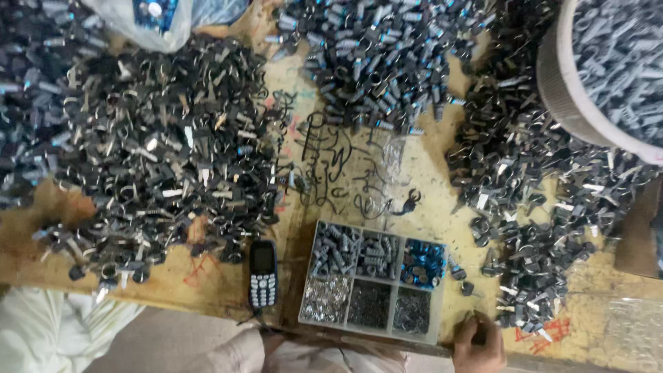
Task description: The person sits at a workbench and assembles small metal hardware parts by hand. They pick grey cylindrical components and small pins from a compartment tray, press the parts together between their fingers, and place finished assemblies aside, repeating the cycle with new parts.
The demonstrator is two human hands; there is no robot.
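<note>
Right hand (478, 343), grip curled at tabletop (428, 200) edge w/ contents hidden so can't tell, sits at 3 o'clock of parts tray (373, 282); best pinch one small piece (467, 288) at a time.

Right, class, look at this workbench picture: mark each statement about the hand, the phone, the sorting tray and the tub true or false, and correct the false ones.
1. The compartment tray has six sections. True.
2. The mobile phone lies to the right of the tray. False: it lies just left of it.
3. A hand rests at the table's near edge, right of the tray. True.
4. That hand holds the phone. False: it is well apart from it.
5. The round tub at upper right is empty. False: it is full of grey parts.
</note>
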